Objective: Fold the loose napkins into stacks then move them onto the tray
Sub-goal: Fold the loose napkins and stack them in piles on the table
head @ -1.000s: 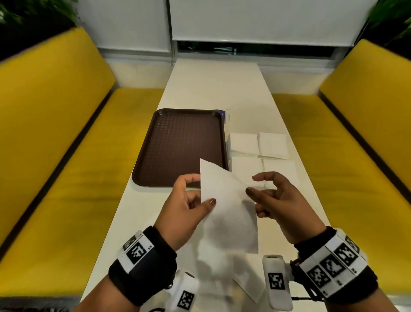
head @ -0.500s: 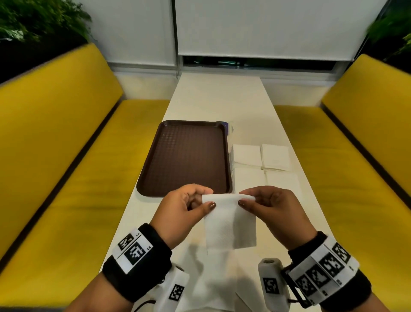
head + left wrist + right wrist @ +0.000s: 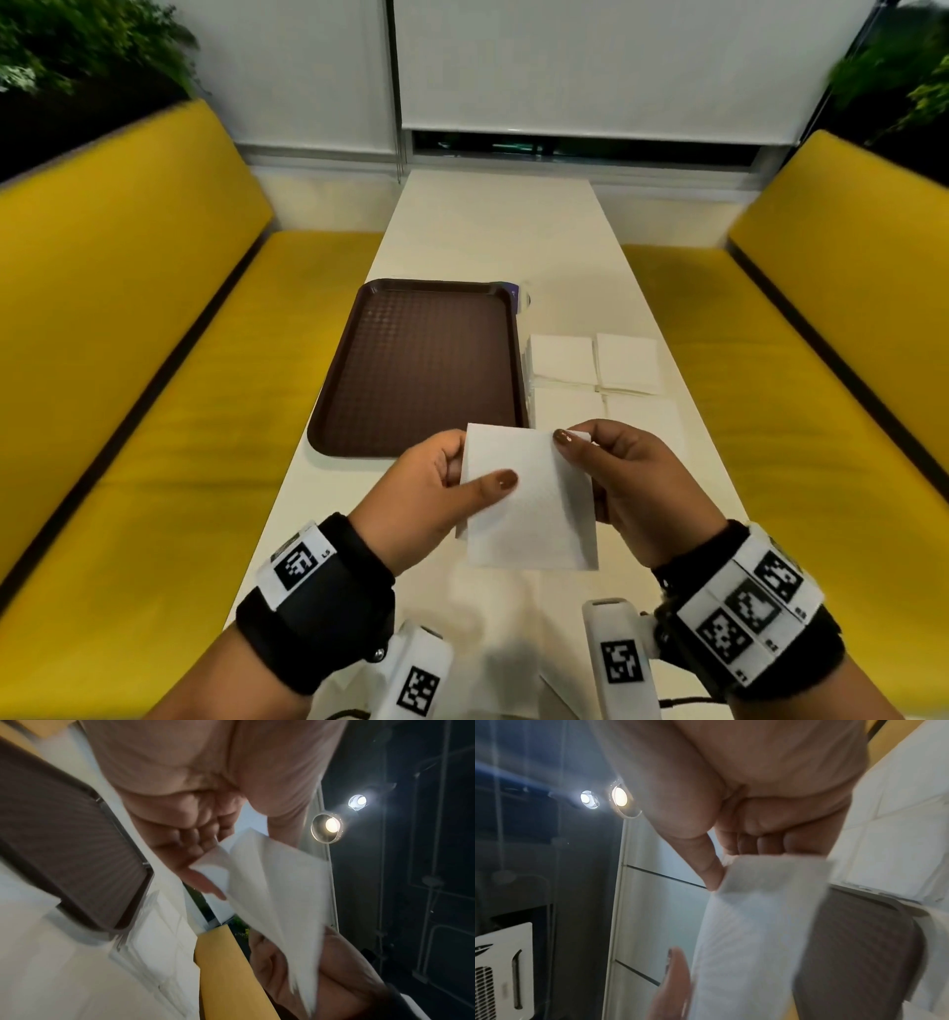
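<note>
Both hands, left hand (image 3: 431, 493) and right hand (image 3: 631, 483), pinch a limp, featherlight paper napkin (image 3: 529, 509) by its upper corners, best held at edges.

A white paper napkin (image 3: 531, 506) is held up above the near end of the tabletop (image 3: 493, 231), folded to a rough square, its face tilted toward the camera, top edge pinched at both corners. To the right of the tray, four folded white napkin stacks (image 3: 595, 383) lie in a two-by-two block, edges touching (the near pair is harder to make out). The brown textured tray (image 3: 421, 370) lies flat on the tabletop's left half, just beside them.
</note>
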Motion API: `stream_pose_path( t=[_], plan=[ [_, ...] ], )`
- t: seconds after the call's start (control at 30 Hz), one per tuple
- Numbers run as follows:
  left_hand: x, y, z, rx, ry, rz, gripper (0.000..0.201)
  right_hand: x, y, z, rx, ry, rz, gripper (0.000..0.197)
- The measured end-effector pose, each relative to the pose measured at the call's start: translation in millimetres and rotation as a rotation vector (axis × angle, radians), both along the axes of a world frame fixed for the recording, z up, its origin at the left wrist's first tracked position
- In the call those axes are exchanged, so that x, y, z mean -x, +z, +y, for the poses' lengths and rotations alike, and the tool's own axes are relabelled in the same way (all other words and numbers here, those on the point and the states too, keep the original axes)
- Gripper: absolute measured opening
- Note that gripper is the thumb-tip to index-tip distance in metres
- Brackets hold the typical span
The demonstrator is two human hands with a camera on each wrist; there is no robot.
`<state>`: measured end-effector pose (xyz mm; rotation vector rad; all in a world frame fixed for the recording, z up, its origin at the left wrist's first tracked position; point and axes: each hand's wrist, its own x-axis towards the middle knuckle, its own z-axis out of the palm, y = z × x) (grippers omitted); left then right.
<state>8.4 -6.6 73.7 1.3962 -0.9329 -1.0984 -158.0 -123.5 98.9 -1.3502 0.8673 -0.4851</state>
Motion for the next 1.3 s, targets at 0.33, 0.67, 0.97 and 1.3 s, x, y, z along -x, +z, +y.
stream_pose_path(
  t=[0.33, 0.67, 0.97, 1.3],
  plan=[
    [0.8, -10.5, 2.1, -0.055, 0.192, 0.109, 0.024, 1.0, -9.4, 5.4, -0.090, 0.054, 0.016, 0.051],
    [0.7, -16.1, -0.9, -0.104, 0.250, 0.216, 0.033, -0.8, -22.8, 3.2, -0.021, 0.005, 0.063, 0.023],
    [1.1, -21.3, -3.4, -0.118, 0.277, 0.317, 0.030, -6.8, -35.3, 1.9, -0.083, -0.063, 0.070, 0.031],
    [5.1, -19.6, -3.6, -0.104, 0.241, 0.351, 0.030, -13.1, -40.9, 7.7, -0.026, -0.103, 0.107, 0.041]
  ],
)
